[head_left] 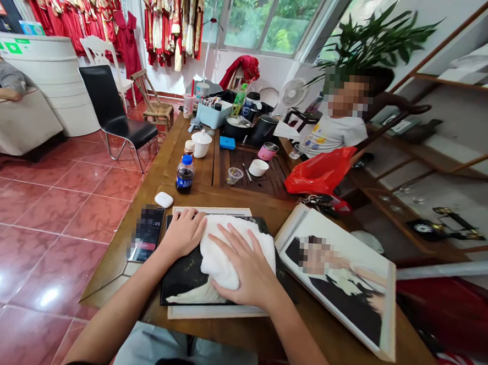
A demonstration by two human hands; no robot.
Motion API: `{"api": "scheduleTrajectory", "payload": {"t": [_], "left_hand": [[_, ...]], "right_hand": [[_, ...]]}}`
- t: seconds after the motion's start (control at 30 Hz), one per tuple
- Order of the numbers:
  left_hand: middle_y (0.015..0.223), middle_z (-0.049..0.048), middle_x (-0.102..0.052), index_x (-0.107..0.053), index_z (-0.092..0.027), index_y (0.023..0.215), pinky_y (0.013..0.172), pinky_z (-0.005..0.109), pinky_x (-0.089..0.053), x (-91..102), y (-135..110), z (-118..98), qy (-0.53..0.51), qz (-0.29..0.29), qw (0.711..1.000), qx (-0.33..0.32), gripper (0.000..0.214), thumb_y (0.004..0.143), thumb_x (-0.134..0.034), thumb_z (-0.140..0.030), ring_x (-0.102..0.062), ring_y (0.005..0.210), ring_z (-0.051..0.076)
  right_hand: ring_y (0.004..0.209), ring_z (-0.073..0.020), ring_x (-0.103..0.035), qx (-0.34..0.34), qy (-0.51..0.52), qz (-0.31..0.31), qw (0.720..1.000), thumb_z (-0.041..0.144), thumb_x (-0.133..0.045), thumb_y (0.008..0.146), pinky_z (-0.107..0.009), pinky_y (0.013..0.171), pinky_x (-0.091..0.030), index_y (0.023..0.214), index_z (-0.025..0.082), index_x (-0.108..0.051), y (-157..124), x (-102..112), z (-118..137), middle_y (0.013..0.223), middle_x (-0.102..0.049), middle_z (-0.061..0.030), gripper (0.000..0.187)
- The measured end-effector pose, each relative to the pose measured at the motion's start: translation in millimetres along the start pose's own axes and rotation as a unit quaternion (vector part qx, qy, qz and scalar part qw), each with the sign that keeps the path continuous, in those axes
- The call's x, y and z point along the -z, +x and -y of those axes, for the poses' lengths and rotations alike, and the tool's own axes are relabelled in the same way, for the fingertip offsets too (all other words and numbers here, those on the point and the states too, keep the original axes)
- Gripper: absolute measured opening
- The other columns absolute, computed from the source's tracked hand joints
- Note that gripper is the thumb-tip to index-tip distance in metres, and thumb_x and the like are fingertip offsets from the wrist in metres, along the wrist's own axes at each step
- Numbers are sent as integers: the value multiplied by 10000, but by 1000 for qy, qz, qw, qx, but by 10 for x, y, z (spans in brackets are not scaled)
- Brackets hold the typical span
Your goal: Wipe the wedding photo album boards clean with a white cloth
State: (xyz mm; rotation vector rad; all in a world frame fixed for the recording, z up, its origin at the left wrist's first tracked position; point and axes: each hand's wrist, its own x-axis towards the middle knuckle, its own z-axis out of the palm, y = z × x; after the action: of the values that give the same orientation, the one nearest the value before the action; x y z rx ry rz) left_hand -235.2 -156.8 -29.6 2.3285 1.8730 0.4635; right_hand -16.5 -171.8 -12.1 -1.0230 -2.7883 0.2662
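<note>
A crumpled white cloth lies on a dark photo print or panel in front of me. My right hand rests on the cloth, palm down with fingers spread. Beside it, my left hand lies on the panel's left part, its fingertips near the cloth's edge and its fingers fairly flat. Under the panel, pale frame edges stick out at front and back. What is printed on the panel is mostly covered by the cloth and hands.
A phone and white earbud case lie left. A thick framed photo sits right. Behind stand a dark drink bottle, a lidded white cup and a red plastic bag. Another person sits at the far right.
</note>
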Motion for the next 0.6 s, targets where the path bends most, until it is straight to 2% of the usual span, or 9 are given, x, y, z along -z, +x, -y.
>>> {"api": "scheduleTrajectory", "payload": {"t": [0.1, 0.2, 0.37, 0.47, 0.6], "left_hand": [[1284, 130, -631, -511, -144, 1401, 1069, 450, -386, -17, 3, -4, 21, 6, 1000, 3, 461, 1090, -226, -331, -550, 1235, 268], [1278, 149, -629, -516, -124, 1391, 1055, 473, -393, -33, 2, -16, 43, 14, 999, -7, 457, 1082, -244, -323, -556, 1217, 284], [1277, 160, -620, -549, -138, 1350, 1045, 501, -398, -77, -1, -28, 73, 10, 997, 3, 443, 1077, -290, -372, -558, 1193, 303], [1266, 153, -623, -558, -150, 1335, 1053, 471, -395, -110, 5, -19, 76, -2, 997, 12, 427, 1076, -319, -392, -560, 1195, 297], [1232, 142, -630, -572, -161, 1289, 1046, 454, -394, -136, 17, -1, 75, -15, 997, 10, 401, 1075, -329, -396, -565, 1171, 292]], "right_hand": [[1531, -380, -253, -30, -8, -10, 999, 483, -637, 790, -709, 1193, -118, 1540, 261, -436, 23, 10, -147, 1663, -299, -115, 807], [1511, -384, -297, -59, -11, -27, 998, 481, -624, 813, -742, 1170, -110, 1514, 282, -462, 114, 10, -321, 1644, -348, -106, 746], [1491, -386, -334, -91, -2, -55, 994, 458, -614, 827, -737, 1149, -182, 1482, 288, -493, 196, -14, -467, 1617, -404, -107, 687], [1491, -383, -333, -81, -10, -57, 995, 420, -598, 829, -720, 1157, -188, 1494, 279, -477, 63, -16, -420, 1618, -401, -111, 690], [1484, -394, -341, -79, -17, -42, 996, 395, -606, 805, -707, 1160, -200, 1516, 276, -451, -295, -18, -280, 1621, -393, -122, 737]]}}
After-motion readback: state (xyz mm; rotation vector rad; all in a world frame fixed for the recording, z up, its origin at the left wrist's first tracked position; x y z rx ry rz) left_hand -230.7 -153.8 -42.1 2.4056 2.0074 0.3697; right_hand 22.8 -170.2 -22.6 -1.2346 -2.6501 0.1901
